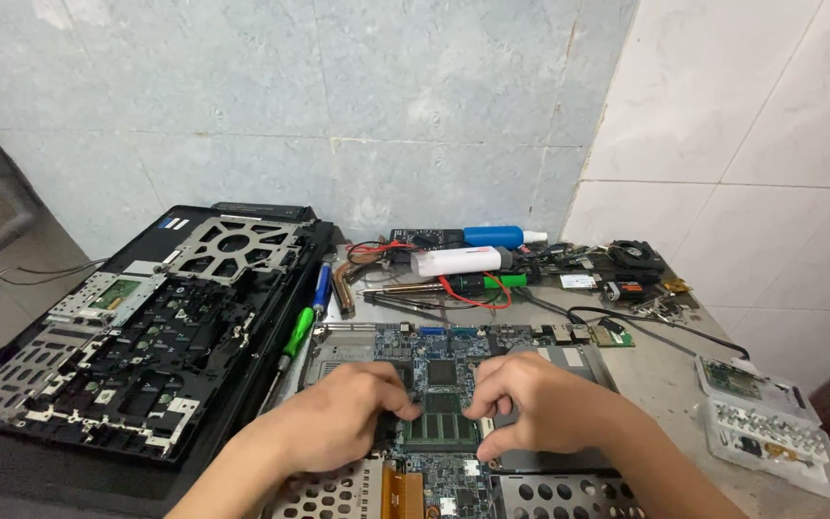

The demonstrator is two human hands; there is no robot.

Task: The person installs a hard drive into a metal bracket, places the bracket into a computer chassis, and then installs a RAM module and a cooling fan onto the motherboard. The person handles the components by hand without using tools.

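Note:
A blue laptop motherboard (pixel 453 348) lies on the table in front of me. At its middle sits a green memory module (pixel 442 427) in its slot. My left hand (pixel 348 418) has its fingertips on the module's left edge, and my right hand (pixel 535 399) pinches at its right edge. Both hands press on the latches at the module's sides; the module stays in the slot. The board's lower part is partly hidden by my wrists.
An opened black laptop chassis (pixel 136 336) lies at the left. Green (pixel 295 334) and blue (pixel 321 286) screwdrivers lie beside it. Tubes (pixel 463 259), a black meter, tweezers, wires and a small fan (pixel 634 256) crowd the back. A clear parts box (pixel 766 423) sits at the right.

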